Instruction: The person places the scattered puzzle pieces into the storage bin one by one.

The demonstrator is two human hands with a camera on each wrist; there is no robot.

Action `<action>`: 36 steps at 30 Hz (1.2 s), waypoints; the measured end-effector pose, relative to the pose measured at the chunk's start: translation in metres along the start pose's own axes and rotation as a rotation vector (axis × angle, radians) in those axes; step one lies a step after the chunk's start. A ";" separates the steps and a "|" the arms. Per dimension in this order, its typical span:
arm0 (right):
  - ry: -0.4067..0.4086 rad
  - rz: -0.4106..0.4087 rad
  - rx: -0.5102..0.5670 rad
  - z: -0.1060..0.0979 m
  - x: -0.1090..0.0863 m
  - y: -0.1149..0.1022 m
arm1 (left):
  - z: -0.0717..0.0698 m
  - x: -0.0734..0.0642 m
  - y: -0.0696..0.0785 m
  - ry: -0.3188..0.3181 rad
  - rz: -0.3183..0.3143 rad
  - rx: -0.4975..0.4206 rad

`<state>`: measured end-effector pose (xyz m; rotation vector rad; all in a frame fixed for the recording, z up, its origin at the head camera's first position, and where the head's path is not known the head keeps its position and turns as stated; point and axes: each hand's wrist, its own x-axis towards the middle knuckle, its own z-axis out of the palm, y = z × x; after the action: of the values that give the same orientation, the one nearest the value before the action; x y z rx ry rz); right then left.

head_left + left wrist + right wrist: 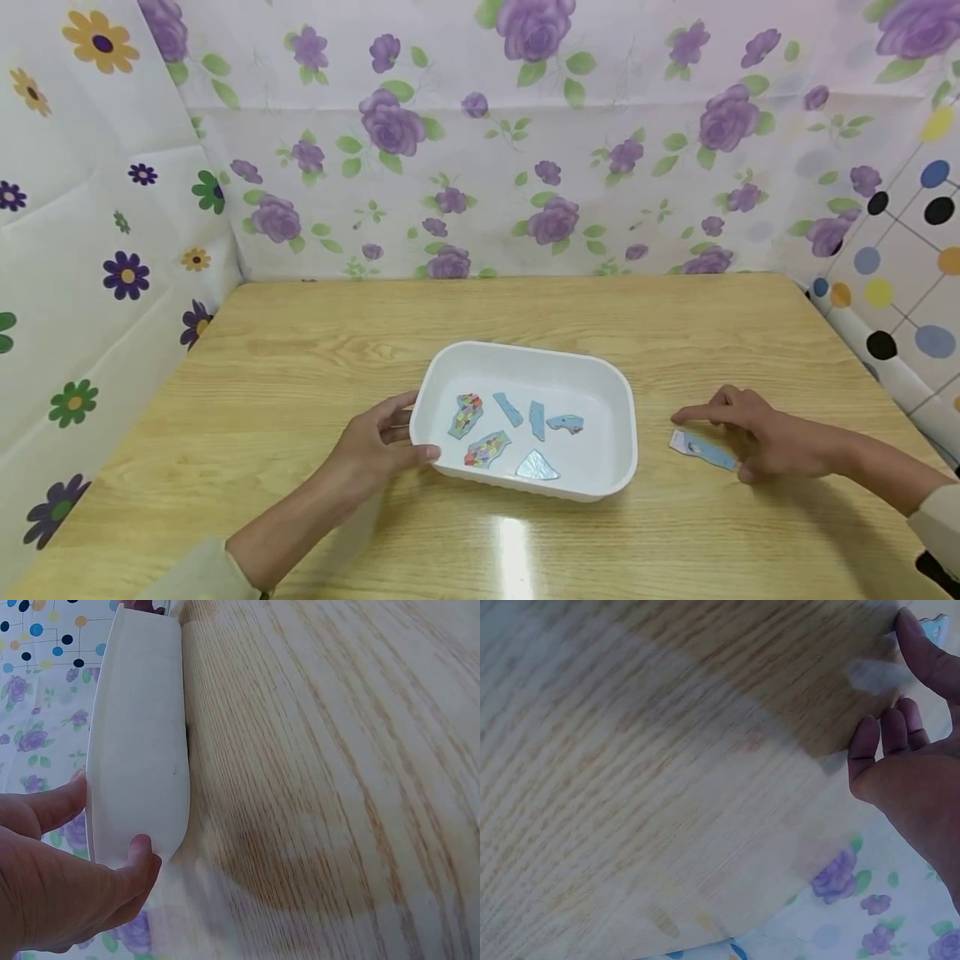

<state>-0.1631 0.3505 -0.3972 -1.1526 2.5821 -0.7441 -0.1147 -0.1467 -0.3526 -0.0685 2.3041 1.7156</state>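
A white plastic tray (pixel 613 467) sits on the wooden table, holding several thin, irregular pieces like puzzle pieces. Two of these, a multicoloured piece (pixel 467 415) and another multicoloured piece (pixel 487 449), lie at the left; pale blue pieces (pixel 537 421) lie beside them. My left hand (pixel 372 446) grips the tray's left end, thumb over the rim, fingers against the outer wall (pixel 142 735). Right of the tray, a long light-blue piece (pixel 703 450) with a whitish end lies on the table. My right hand (pixel 772 437) is over it, index finger extended near its left end, thumb at its right end.
The light wooden table (pixel 337 333) carries the tray near its middle. A purple-flowered cloth (pixel 480 167) hangs at the back, with a flower-patterned cloth (pixel 60 267) at the left and a dotted one (pixel 892 275) at the right.
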 end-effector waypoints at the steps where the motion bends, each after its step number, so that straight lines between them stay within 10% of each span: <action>1: 0.005 -0.004 -0.009 0.000 0.000 0.000 | 0.000 0.000 0.000 -0.001 -0.001 -0.003; 36: 0.056 0.055 0.025 0.001 0.000 0.000 | -0.001 -0.001 -0.001 -0.026 0.020 -0.024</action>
<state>-0.1627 0.3508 -0.3981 -1.0639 2.6301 -0.8055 -0.1133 -0.1478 -0.3533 -0.0273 2.2733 1.7438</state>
